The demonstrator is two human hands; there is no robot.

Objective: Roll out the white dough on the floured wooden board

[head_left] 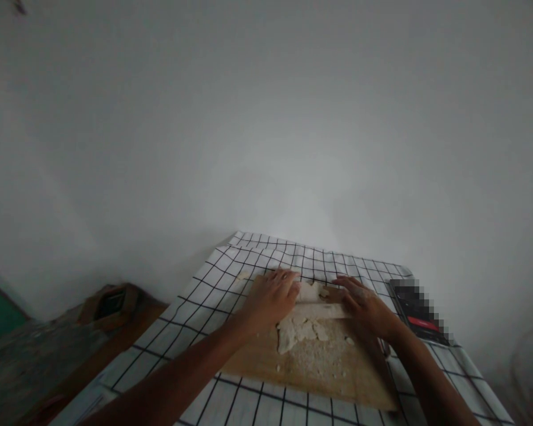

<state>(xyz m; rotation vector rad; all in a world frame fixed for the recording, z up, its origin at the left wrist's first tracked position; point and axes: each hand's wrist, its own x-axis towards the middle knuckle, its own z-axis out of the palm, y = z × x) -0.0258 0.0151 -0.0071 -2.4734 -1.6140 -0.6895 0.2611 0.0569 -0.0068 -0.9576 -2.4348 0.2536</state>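
A pale rolling pin [322, 311] lies across a flattened, ragged sheet of dough [299, 332] on a wooden board [359, 378]. At its left end, my left hand [281, 291] has its fingers bent over the pin. My right hand [365, 303] holds the other end, fingers curving over it. Both palms face down, and they hide the ends of the pin. Dough shows in front of the pin and behind it. Crumbs and flour are scattered over the near part of the board.
A white cloth with black grid lines [224, 284] covers the table, which stands by a pale wall [320, 148]. At the right edge lies a dark, partly pixelated item [420, 310] with a red stripe. A cardboard box [111, 305] stands at the left.
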